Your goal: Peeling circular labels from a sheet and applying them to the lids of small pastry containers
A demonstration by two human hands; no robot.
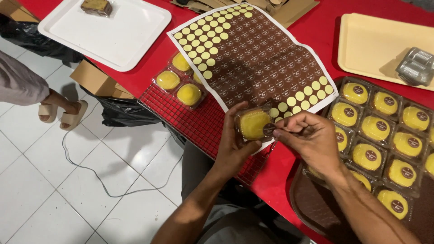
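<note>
My left hand (233, 147) holds a small clear plastic box with a yellow cake (253, 124) over the wire rack. My right hand (312, 142) pinches a round brown sticker (269, 129) against the box's right edge. Just beyond lies a large sticker sheet (257, 54), brown rounds across most of it, peeled yellowish blanks along its edges. Three more unstickered yellow cake boxes (181, 81) sit on the rack at the left. At the right, a brown tray (316, 208) carries several boxed yellow cakes (375, 129) with brown stickers on them.
A red table (316, 31) holds a white tray (113, 31) with one wrapped brown cake (96, 6), a cream tray (375, 45) with a clear plastic container (417, 66), and cardboard at the back. Another person's sandalled feet (61, 113), a cable and black bags are on the tiled floor.
</note>
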